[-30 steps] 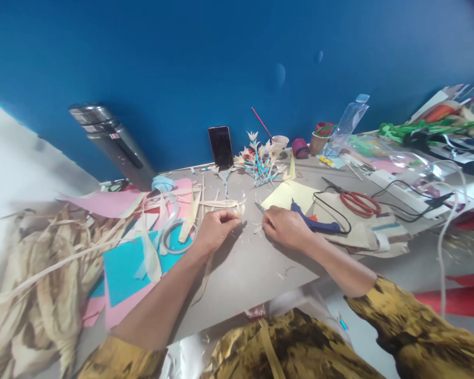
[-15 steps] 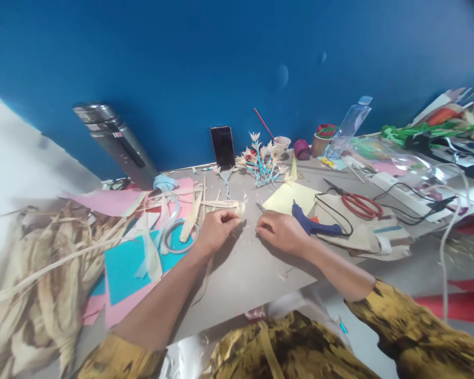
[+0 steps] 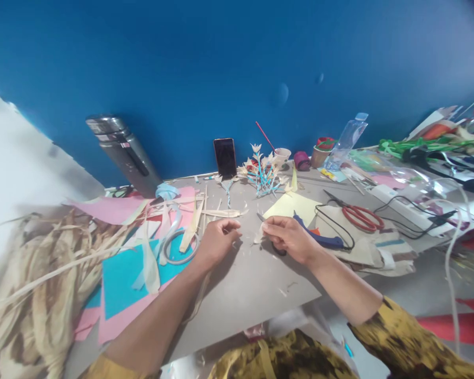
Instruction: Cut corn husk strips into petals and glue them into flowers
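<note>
My right hand (image 3: 286, 237) pinches a small pale piece of dried husk (image 3: 258, 235) between thumb and fingertips. Beneath that hand lies a dark-handled tool (image 3: 279, 251), its pointed metal tip showing past the fingers; most of it is hidden. My left hand (image 3: 221, 239) is closed, fingers curled to the thumb, just left of the husk piece; whatever it may hold cannot be made out. Just beyond it lies a pale husk strip (image 3: 223, 213). Farther back stand a bunch of husk flowers on blue stems (image 3: 264, 176) and a smaller blue-stemmed sprig (image 3: 228, 192).
Dried husks (image 3: 43, 284), blue paper (image 3: 122, 279) and a tape roll (image 3: 181, 258) lie left. To the right are a blue glue gun (image 3: 327, 241), red-handled scissors (image 3: 361, 217) and a power strip (image 3: 403, 208). A phone (image 3: 225, 158) and steel flask (image 3: 122, 155) lean against the wall.
My right hand has lifted and turned, and a husk piece now shows in its fingers. My left hand stays near its place, still curled. The view has tilted slightly upward.
</note>
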The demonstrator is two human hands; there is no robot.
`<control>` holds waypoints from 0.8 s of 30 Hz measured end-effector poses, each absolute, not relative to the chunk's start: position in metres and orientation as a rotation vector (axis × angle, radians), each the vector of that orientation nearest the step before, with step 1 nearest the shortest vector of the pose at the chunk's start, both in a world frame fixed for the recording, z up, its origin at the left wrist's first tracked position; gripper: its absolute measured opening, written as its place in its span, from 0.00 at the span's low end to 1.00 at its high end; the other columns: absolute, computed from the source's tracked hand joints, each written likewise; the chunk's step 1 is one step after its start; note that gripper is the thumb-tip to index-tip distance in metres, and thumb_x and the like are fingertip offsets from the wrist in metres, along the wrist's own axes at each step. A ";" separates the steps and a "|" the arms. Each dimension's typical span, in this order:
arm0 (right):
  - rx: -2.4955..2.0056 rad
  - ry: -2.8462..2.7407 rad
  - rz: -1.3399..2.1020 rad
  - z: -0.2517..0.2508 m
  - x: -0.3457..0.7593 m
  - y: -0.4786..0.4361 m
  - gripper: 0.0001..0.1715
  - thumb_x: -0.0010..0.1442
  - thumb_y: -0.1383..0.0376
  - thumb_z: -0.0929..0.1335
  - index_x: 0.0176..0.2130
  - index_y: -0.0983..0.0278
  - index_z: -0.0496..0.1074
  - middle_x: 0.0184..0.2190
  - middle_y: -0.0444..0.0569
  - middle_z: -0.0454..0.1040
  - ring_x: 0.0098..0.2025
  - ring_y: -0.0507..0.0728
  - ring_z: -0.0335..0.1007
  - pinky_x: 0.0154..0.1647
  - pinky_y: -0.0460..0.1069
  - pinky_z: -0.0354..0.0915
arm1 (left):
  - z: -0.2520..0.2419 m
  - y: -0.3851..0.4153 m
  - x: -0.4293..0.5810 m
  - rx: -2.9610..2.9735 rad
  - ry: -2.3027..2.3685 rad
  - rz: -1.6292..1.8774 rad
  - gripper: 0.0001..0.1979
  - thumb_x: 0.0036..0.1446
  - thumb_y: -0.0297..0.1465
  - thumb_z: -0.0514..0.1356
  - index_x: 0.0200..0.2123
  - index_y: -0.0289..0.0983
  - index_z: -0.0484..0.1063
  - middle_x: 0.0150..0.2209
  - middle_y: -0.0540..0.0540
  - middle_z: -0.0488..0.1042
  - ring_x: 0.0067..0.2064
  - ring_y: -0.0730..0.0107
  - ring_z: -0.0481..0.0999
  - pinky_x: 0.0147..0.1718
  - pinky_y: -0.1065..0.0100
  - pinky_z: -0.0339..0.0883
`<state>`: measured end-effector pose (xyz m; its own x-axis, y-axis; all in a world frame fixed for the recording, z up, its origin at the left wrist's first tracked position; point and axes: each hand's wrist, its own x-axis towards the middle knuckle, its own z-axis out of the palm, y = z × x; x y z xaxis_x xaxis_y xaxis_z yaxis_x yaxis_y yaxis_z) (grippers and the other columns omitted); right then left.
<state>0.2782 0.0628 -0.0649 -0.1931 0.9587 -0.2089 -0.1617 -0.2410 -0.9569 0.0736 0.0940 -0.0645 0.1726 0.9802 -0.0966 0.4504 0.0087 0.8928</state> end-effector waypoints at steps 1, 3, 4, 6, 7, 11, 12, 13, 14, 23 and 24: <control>-1.150 -1.080 1.589 -0.065 0.278 0.064 0.22 0.49 0.51 0.76 0.27 0.67 0.70 0.17 0.36 0.57 0.18 0.44 0.41 0.19 0.43 0.35 | -0.065 0.096 0.072 1.615 1.428 0.802 0.10 0.49 0.34 0.61 0.33 0.36 0.78 0.26 0.49 0.76 0.24 0.72 0.69 0.26 0.69 0.62; -1.164 -1.106 1.578 -0.065 0.277 0.065 0.22 0.49 0.51 0.75 0.28 0.66 0.70 0.17 0.35 0.56 0.18 0.44 0.40 0.19 0.44 0.35 | -0.065 0.101 0.066 1.657 1.448 0.820 0.10 0.50 0.36 0.60 0.29 0.36 0.77 0.24 0.50 0.74 0.24 0.71 0.68 0.26 0.69 0.62; -1.171 -1.128 1.559 -0.066 0.277 0.065 0.22 0.50 0.51 0.75 0.28 0.66 0.70 0.17 0.35 0.55 0.18 0.44 0.41 0.19 0.44 0.35 | -0.065 0.104 0.063 1.665 1.453 0.817 0.10 0.50 0.36 0.60 0.28 0.36 0.76 0.23 0.51 0.73 0.24 0.71 0.67 0.26 0.69 0.61; -1.184 -1.177 1.498 -0.067 0.277 0.063 0.21 0.52 0.51 0.74 0.28 0.66 0.71 0.17 0.35 0.56 0.18 0.45 0.43 0.20 0.44 0.38 | -0.063 0.109 0.056 1.669 1.478 0.819 0.08 0.49 0.34 0.60 0.28 0.36 0.75 0.22 0.52 0.72 0.23 0.72 0.67 0.27 0.69 0.61; -1.191 -1.207 1.461 -0.067 0.278 0.060 0.20 0.53 0.51 0.73 0.29 0.66 0.71 0.17 0.36 0.56 0.19 0.46 0.44 0.20 0.45 0.40 | -0.060 0.110 0.053 1.672 1.495 0.813 0.07 0.49 0.33 0.60 0.28 0.36 0.75 0.23 0.52 0.72 0.23 0.72 0.67 0.27 0.69 0.61; -1.241 -1.336 1.343 -0.067 0.284 0.040 0.16 0.57 0.55 0.71 0.29 0.65 0.72 0.20 0.38 0.61 0.22 0.48 0.51 0.23 0.45 0.48 | -0.046 0.117 0.053 1.790 1.512 0.658 0.07 0.51 0.32 0.59 0.29 0.37 0.75 0.24 0.50 0.73 0.24 0.71 0.68 0.27 0.69 0.61; -1.245 -1.359 1.334 -0.067 0.286 0.035 0.15 0.57 0.56 0.70 0.29 0.65 0.72 0.21 0.40 0.63 0.24 0.48 0.54 0.25 0.45 0.51 | -0.042 0.119 0.057 1.874 1.509 0.607 0.07 0.52 0.32 0.58 0.29 0.37 0.75 0.25 0.50 0.74 0.25 0.70 0.69 0.28 0.68 0.62; -1.247 -1.380 1.329 -0.067 0.287 0.030 0.14 0.57 0.57 0.70 0.29 0.65 0.72 0.22 0.41 0.65 0.25 0.49 0.56 0.27 0.46 0.53 | -0.039 0.122 0.063 1.978 1.508 0.560 0.07 0.53 0.32 0.58 0.29 0.37 0.76 0.26 0.49 0.75 0.27 0.69 0.71 0.29 0.68 0.63; -1.246 -1.399 1.327 -0.067 0.288 0.026 0.13 0.57 0.58 0.70 0.28 0.66 0.72 0.24 0.42 0.67 0.27 0.50 0.58 0.28 0.46 0.55 | -0.037 0.126 0.070 2.094 1.513 0.522 0.08 0.54 0.31 0.57 0.30 0.37 0.76 0.28 0.48 0.76 0.29 0.68 0.72 0.31 0.68 0.63; -1.285 -1.398 1.283 -0.070 0.301 0.010 0.10 0.53 0.60 0.69 0.26 0.65 0.73 0.23 0.44 0.71 0.26 0.52 0.62 0.28 0.47 0.58 | -0.053 0.166 0.110 2.406 1.588 0.362 0.08 0.55 0.29 0.58 0.33 0.37 0.79 0.40 0.42 0.75 0.42 0.61 0.74 0.42 0.65 0.63; -1.283 -1.387 1.296 -0.070 0.302 0.010 0.10 0.53 0.60 0.69 0.26 0.65 0.73 0.23 0.44 0.71 0.26 0.52 0.62 0.28 0.47 0.58 | -0.055 0.170 0.111 2.405 1.598 0.365 0.08 0.55 0.29 0.58 0.33 0.37 0.78 0.40 0.42 0.76 0.42 0.61 0.74 0.42 0.65 0.63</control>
<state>0.3021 0.0100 -0.0703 -0.1393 0.9877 -0.0706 0.1377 -0.0513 -0.9892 0.1112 0.1697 -0.0554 0.3739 0.9241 0.0788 0.8666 -0.3784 0.3252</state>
